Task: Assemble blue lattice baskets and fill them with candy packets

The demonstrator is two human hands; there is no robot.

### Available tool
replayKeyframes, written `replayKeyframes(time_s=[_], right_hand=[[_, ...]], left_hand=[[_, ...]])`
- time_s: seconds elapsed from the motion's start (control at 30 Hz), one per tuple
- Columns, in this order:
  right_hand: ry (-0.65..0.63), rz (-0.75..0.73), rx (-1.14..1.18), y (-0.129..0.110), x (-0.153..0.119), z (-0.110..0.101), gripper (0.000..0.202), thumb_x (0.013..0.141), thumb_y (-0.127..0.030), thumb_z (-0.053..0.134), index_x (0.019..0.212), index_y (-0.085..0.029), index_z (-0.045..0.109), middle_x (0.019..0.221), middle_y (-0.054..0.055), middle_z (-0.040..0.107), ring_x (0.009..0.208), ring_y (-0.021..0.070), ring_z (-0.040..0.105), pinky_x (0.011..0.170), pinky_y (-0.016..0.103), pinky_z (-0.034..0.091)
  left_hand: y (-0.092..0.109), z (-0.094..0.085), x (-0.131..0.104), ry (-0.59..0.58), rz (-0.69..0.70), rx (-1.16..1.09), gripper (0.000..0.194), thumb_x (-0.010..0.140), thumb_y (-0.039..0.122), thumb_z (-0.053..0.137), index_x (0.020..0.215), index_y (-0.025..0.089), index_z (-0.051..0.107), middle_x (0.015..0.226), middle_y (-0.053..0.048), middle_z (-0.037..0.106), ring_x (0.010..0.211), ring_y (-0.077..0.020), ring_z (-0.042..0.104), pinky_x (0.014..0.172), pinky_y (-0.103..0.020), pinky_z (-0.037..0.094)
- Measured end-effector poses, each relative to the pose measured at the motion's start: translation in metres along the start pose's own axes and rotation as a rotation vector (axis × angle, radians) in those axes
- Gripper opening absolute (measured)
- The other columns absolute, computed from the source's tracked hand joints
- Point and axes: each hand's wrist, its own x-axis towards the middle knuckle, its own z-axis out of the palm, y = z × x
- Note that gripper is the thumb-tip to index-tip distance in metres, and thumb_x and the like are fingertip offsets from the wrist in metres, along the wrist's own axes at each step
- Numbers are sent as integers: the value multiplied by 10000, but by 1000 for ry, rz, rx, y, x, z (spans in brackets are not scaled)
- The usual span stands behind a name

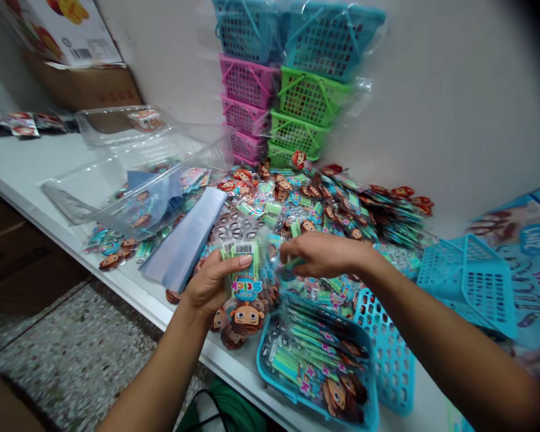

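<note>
My left hand (pixel 209 279) is closed round several stick packets (pixel 245 288), its thumb lying across their green sticks and barcodes. Just to the right, my right hand (pixel 319 255) has its fingers curled together around a small packet, mostly hidden by the fingers. Under and behind both hands spreads a heap of similar packets (pixel 315 210) with cartoon heads. In front of my right hand stands a blue basket (pixel 274 387) holding a row of upright packets.
Stacked blue, pink and green baskets (pixel 315 99) stand at the back wall. Clear plastic trays (pixel 85 186) and a bluish sheet (pixel 184 240) lie at left. A blue basket lid (pixel 389 354) and another blue basket (pixel 481 288) are at right. Cardboard box (pixel 85 87), far left.
</note>
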Motion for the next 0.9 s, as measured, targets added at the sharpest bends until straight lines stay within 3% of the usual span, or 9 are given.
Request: replayKeyframes(time_s=[0.07,0.13,0.2,0.3,0.4,0.5,0.6,0.77,0.9], right_hand=[[0,-126,143,-15,5,-9,249,698,-126,642,930,-215,624,750,-27,604,621,121,502,550,224,333],[136,-150,325,-23,7,-11,334,702,-125,635,1023,-200,585,805,-29,605,658,119,515,579,214,387],[339,-136,556,-27,6,-4,397,750,-167,627,1134,-197,531,942,-4,620,793,141,563,682,234,454],[522,-20,831,-38,-3,18,259,912,-299,493,1150,-214,551,1109,42,619,1026,184,569,885,334,468],[524,195,968,-54,-22,46,402,988,-455,284,1148,-269,603,1216,40,610,1170,206,524,1013,434,402],[387,245,1000,-67,-47,67,469,951,-556,315,1244,-295,571,1339,27,543,1266,219,456,1095,467,312],[296,161,941,-76,-72,76,459,938,-510,421,1334,-292,494,1402,29,485,1298,211,421,1120,451,275],[225,-109,911,-100,-113,92,373,975,-396,381,1225,-243,612,1261,53,608,1189,178,529,1044,368,385],[485,217,990,-126,-146,126,587,909,-526,463,1432,-282,356,1463,91,400,1344,252,358,1107,477,273]], left_hand=[[7,8,-3,-54,5,72,427,652,110,732,1075,99,670,952,-124,736,909,-345,686,823,-430,559],[11,12,-9,-84,-26,91,423,642,131,745,1058,97,678,924,-125,739,862,-352,695,776,-428,571],[8,15,-17,-96,-62,52,431,647,153,748,1069,109,673,907,-118,740,836,-346,700,759,-427,575],[-8,20,-33,-68,-87,-54,478,676,133,725,1144,141,629,932,-97,738,865,-316,701,812,-417,562],[-37,27,-52,-35,-157,-154,516,723,99,677,1223,157,561,967,-88,731,889,-276,700,860,-410,541],[-68,33,-75,-109,-298,-240,553,732,79,652,1262,146,510,970,-94,725,916,-265,693,879,-419,524],[-93,37,-98,-204,-406,-302,562,703,61,650,1241,140,514,971,-87,718,937,-269,683,882,-412,511],[-122,46,-129,-279,-554,-319,517,636,78,672,1142,108,568,905,-96,715,839,-254,697,787,-357,526],[-132,55,-141,-151,-566,-241,462,656,87,655,1110,109,573,822,-95,706,688,-206,688,669,-308,522]])
